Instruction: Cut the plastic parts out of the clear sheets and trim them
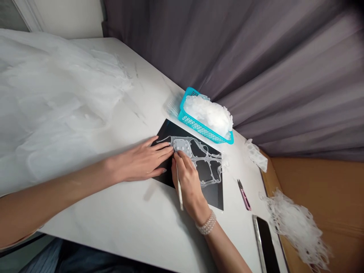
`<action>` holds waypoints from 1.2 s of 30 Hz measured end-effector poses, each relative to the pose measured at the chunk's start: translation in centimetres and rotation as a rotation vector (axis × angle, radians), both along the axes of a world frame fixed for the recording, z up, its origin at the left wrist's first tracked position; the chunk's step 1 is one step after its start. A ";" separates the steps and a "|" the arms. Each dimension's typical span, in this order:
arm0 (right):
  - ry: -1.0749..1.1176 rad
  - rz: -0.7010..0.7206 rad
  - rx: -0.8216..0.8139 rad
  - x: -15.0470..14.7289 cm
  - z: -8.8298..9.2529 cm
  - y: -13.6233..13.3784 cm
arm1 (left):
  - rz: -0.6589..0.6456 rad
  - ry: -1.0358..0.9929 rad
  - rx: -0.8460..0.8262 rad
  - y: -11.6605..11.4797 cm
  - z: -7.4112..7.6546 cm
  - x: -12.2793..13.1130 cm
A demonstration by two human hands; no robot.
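A translucent white lace-like piece (203,157) lies on a black mat (212,193) on the white table (136,223). My left hand (142,161) rests flat on the mat's left part, fingers stretched out, fingertips pressing the piece's left end. My right hand (187,182) is closed in a pinch round a thin white stick-like tool (179,187), its tip down on the piece beside my left fingertips. A pearl bracelet (207,225) sits on my right wrist.
A turquoise basket (203,131) heaped with white pieces stands behind the mat. White tulle fabric (48,102) covers the table's left. Small pink snips (243,194), a phone (267,244) and loose white scraps (295,223) lie to the right, near the edge.
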State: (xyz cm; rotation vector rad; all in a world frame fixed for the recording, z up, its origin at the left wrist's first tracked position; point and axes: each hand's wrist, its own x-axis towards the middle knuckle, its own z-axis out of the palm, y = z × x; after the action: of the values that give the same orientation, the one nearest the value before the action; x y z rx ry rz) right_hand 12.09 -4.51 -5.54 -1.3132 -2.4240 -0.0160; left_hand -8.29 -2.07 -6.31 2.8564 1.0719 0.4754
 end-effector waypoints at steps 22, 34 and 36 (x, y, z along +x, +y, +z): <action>-0.002 -0.024 -0.065 -1.2 1.0 1.3 | 0.047 0.021 0.031 0.0 0.6 0.8; 0.044 0.095 -0.246 -1.7 2.5 2.6 | 0.001 0.107 0.154 -0.1 -0.2 1.0; 0.285 0.065 -0.321 0.3 2.7 3.7 | 0.040 0.094 0.163 -0.2 -0.3 1.3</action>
State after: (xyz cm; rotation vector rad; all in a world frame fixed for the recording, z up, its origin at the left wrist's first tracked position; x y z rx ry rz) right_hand 12.41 -0.79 -2.84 -1.2628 -2.2826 0.5604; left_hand -7.04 -2.28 -6.62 3.0323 1.1581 0.4545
